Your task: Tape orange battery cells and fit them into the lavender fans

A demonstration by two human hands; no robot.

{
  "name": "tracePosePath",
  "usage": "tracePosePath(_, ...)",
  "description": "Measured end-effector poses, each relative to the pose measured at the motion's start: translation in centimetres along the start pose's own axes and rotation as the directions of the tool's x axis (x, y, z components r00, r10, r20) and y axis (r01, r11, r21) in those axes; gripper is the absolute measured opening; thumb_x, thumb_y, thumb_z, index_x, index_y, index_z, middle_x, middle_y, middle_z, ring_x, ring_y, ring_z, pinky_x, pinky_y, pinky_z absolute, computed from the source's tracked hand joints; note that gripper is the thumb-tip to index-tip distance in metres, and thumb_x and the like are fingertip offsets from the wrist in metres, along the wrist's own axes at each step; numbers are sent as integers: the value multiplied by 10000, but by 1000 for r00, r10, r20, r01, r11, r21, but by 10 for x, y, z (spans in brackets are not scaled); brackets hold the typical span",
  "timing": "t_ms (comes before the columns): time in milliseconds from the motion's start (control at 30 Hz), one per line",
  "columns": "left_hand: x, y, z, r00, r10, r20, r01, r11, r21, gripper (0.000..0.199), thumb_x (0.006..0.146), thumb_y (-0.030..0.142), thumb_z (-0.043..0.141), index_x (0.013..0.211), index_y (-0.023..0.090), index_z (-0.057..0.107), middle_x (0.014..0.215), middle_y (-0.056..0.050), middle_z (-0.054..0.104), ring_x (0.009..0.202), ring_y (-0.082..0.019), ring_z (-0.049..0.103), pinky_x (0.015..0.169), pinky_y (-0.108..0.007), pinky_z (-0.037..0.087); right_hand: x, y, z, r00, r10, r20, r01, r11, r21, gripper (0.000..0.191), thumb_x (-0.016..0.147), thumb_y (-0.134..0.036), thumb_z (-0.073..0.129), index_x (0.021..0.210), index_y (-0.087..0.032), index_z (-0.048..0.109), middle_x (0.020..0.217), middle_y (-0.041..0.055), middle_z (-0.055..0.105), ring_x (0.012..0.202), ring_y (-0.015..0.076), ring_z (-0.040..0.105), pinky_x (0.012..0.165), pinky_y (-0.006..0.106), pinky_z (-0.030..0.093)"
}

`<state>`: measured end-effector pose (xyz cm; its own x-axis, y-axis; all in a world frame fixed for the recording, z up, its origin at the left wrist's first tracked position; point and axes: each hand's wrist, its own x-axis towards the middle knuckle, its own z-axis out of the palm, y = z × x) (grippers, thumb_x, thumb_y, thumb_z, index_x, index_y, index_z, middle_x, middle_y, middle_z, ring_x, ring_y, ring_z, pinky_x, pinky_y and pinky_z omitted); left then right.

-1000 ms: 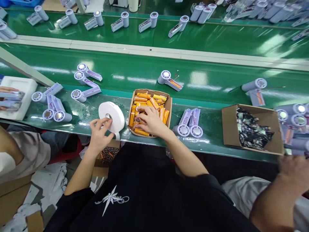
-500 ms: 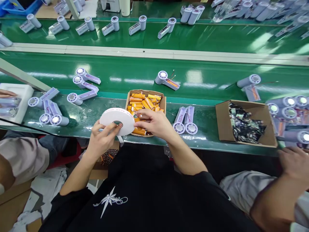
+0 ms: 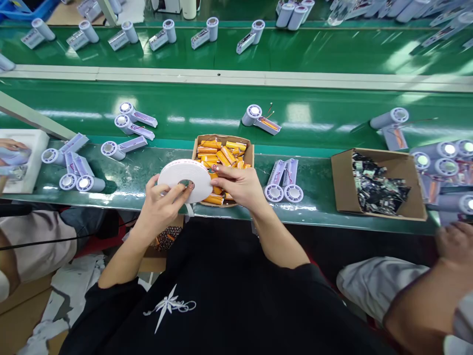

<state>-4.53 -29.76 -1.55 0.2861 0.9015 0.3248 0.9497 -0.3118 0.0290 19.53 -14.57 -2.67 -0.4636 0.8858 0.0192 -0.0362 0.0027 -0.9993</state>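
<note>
My left hand (image 3: 162, 199) holds a white roll of tape (image 3: 181, 172), with its fingertips at the centre hole. A loose white tape end hangs below the roll. My right hand (image 3: 240, 187) is closed in a pinch at the roll's right edge; what lies between thumb and finger is too small to make out. Beneath both hands stands a cardboard box (image 3: 252, 150) full of orange-wrapped battery cells (image 3: 223, 158), partly hidden by the roll and my right hand.
Right of the box lie two lilac fan housings (image 3: 284, 181). Farther right, a cardboard box (image 3: 345, 182) holds small circuit boards. More housings (image 3: 127, 123) sit on the green conveyor (image 3: 207, 103). Co-workers' hands show at the left tray (image 3: 39, 158) and far right.
The roll and my left hand have shifted slightly right. My right hand stays pinched by the roll's edge. Housings on the near belt appear a little farther right, those on the far belt farther left.
</note>
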Motion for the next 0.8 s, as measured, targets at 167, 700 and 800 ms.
tracePosePath(167, 8, 10, 4, 990, -65, -127, 71, 997, 43, 627, 989, 235, 704, 1585, 400, 601, 1229, -77, 754, 1097, -319, 487, 1181, -635, 374, 7, 7, 9, 976, -21, -218, 54, 988, 145, 598, 718, -642, 949, 1121, -227, 795, 1060, 51, 847, 1017, 274, 833, 985, 450, 696)
tracePosePath(700, -52, -58, 15, 865, -436, 249, 481, 861, -164, 549, 886, 552, 803, 1373, 299, 783, 1355, -141, 741, 1286, -407, 511, 1102, -611, 415, 9, 17, -97, 730, -244, -638, 297, 954, -26, 648, 861, -604, 824, 1411, -428, 530, 1276, 29, 753, 1225, 274, 790, 1066, 548, 660)
tracePosePath(800, -24, -120, 17, 839, -454, 299, 529, 808, -260, 505, 971, 593, 653, 1332, 267, 791, 1314, -117, 772, 1255, -346, 598, 1147, -539, 452, -17, 23, -93, 801, -190, -568, 279, 957, 73, 666, 735, -490, 969, 1289, -404, 610, 1171, -10, 750, 1069, 262, 831, 980, 541, 699)
